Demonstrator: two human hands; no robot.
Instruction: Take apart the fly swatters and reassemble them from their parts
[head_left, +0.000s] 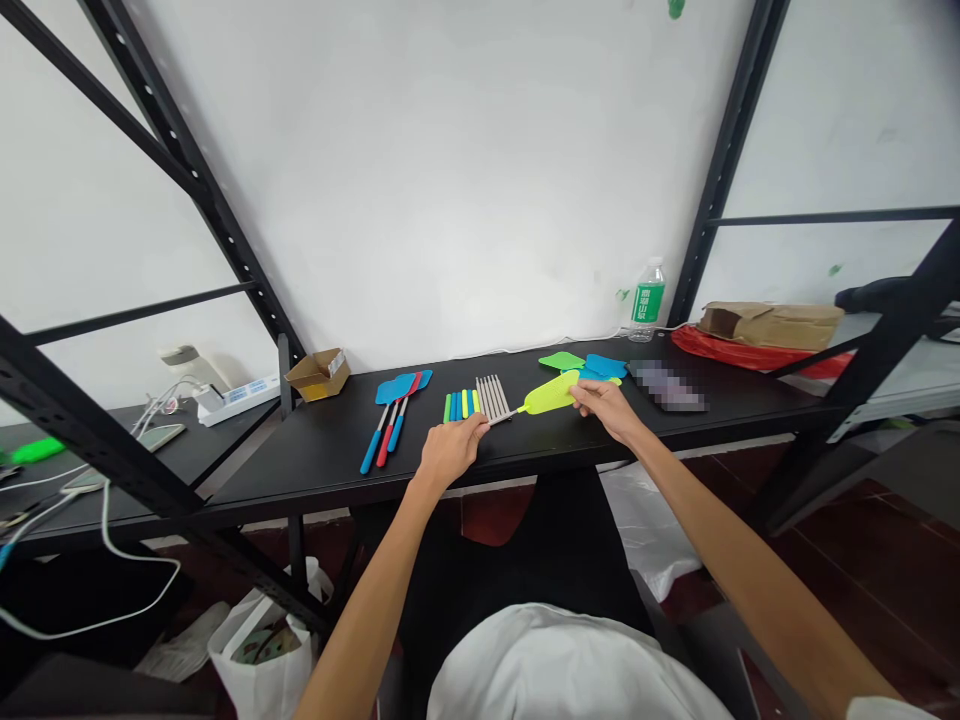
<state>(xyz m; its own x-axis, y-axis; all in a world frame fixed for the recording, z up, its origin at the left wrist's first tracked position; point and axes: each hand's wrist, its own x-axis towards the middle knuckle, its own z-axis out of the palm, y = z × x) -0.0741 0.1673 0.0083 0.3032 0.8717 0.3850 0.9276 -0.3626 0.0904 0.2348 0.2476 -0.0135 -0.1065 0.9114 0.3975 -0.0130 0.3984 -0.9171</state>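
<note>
My left hand (452, 448) is closed on a thin metal rod (504, 417). My right hand (606, 406) pinches the far edge of a yellow fly swatter head (553, 392), whose narrow neck meets the rod's end between my hands. Just beyond my left hand lie several metal rods (492, 396) side by side, next to a row of green, blue and yellow handle grips (460, 405). Swatters with blue and red heads and grips (394, 415) rest on the left. Past my right hand, green (562, 360) and blue heads (604, 366) overlap in a pile.
The black table (322, 445) stands against a white wall. A small cardboard box (319, 375) sits at the left, a water bottle (646, 302) at the back right. A dark tablet-like object (664, 386) lies on the right. Black shelf posts (720, 170) flank the table.
</note>
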